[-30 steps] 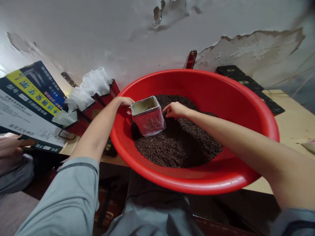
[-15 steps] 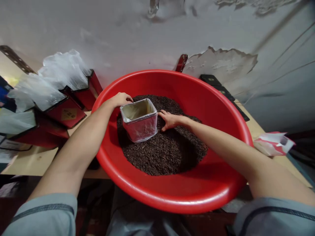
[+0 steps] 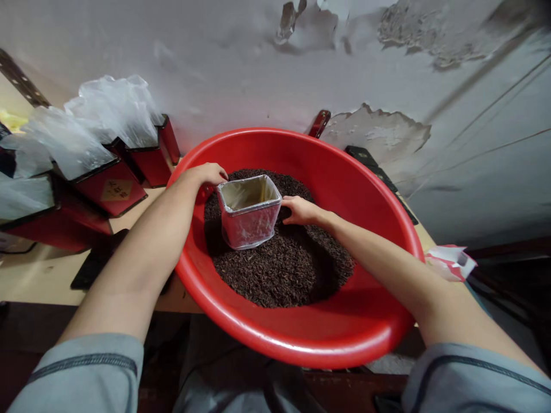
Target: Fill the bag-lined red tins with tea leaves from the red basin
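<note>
A plastic-wrapped box (image 3: pixel 250 222) with an open top stands on a heap of dark, dry grain-like pieces (image 3: pixel 284 267) inside a large red basin (image 3: pixel 357 172). My left hand (image 3: pixel 210 173) is at the box's back left corner, its fingers curved and partly hidden behind the rim. On the right side, my right hand (image 3: pixel 299 210) has its fingers apart, the fingertips at the box's wall. Whether either hand grips the box cannot be made out for certain.
Red boxes (image 3: pixel 112 186) with clear plastic bags (image 3: pixel 116 109) in them stand left of the basin. Black lids (image 3: pixel 365 158) lie behind it on the right. A red and white packet (image 3: pixel 451 262) is beside the right rim. A peeling wall (image 3: pixel 215 69) rises behind.
The view has shifted slightly. The fingers of my right hand are less spread and closer to the box's side. My left hand remains at the back left corner.
</note>
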Demonstrator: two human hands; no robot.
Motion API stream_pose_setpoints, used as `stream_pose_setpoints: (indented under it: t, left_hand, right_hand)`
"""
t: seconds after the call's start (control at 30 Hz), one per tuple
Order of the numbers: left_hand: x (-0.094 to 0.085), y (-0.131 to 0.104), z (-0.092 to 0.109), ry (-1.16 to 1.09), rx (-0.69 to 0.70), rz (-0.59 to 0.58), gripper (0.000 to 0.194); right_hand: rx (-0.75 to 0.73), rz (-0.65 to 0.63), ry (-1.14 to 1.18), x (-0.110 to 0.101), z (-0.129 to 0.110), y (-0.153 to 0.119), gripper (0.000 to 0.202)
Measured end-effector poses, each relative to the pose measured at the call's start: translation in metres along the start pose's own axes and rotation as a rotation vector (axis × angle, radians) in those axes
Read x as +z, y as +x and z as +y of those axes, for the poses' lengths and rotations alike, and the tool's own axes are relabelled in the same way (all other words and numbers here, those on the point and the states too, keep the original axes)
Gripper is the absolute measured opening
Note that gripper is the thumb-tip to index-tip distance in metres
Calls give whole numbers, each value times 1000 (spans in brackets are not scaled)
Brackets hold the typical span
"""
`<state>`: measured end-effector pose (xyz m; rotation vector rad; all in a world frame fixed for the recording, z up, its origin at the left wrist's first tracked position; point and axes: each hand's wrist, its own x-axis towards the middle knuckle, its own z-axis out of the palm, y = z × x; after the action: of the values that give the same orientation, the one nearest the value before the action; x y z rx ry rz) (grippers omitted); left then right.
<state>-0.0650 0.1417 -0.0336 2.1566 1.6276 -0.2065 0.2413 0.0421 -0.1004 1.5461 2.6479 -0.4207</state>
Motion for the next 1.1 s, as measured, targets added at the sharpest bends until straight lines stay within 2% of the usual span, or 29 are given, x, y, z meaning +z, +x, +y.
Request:
stream_pose_setpoints:
  t: [0.17,0.33,0.47,0.6,0.7,0.77,0.87,1.0,1.1]
  left_hand:
    - [4,5,-5,-218,-37,-41,57]
    - [7,10,-8,-245,-12,-71,48]
    - [9,11,-9,-263,2,-99,48]
    - [9,11,-11,-251,11,-125,50]
    - [9,12,-13,-237,39,-148,52]
    - [9,12,-15,-238,52,-148,53]
    - [9,10,-16,-264,63,-139,51]
    - [8,9,-15,-313,61,-147,47]
    - [9,9,-15,-322,57,-154,49]
  right_hand:
    - [-1,55,75,-24,0,-5,52]
    - [19,90,44,-48,-6,-12,54]
    - [-23,167,-23,-86,-14,-15,39]
    - [-157,211,-71,-136,-43,-11,32]
    - [-293,208,-106,-159,-78,0,31]
    - [-380,172,-137,-162,-101,11,30]
    - [-475,91,-192,-152,-122,28,34]
    - [-524,25,-212,-136,-130,40,33]
    - [-540,29,-191,-133,-128,41,32]
